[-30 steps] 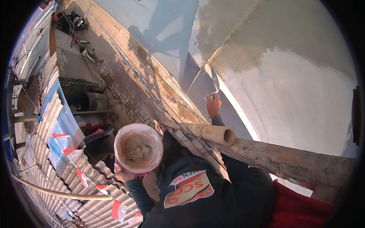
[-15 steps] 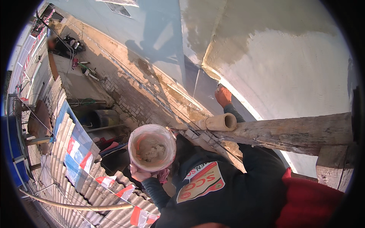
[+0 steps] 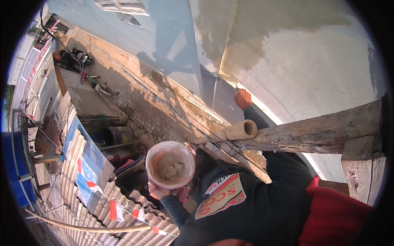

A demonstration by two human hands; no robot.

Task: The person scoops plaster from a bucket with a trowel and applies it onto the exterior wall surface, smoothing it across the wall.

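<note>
My left hand (image 3: 158,190) grips a pale plastic bucket (image 3: 187,162) from below and holds grey wet paste (image 3: 170,169) inside it. My right hand (image 3: 243,98), arm stretched out past the wooden beam, is closed on a metal scraper (image 3: 236,87) against the white lower edge (image 3: 257,100) of the plastered wall surface (image 3: 303,78). The scraper's blade is mostly hidden at that edge. Above the hand, a yellowish seam (image 3: 226,53) runs up the wall, with a damp darker patch beside it.
A weathered beam (image 3: 312,129) and bamboo pole (image 3: 238,133) cross at chest height. Corrugated roofing (image 3: 100,213) with bunting and a blue tank (image 3: 16,168) lie left. Far below are a paved alley (image 3: 156,123), motorbike (image 3: 74,59) and bicycle (image 3: 100,86). Wires span the gap.
My right hand has moved up and rightward along the wall edge, and the scraper blade is less visible. The bucket sits further right in view; the camera view has also shifted.
</note>
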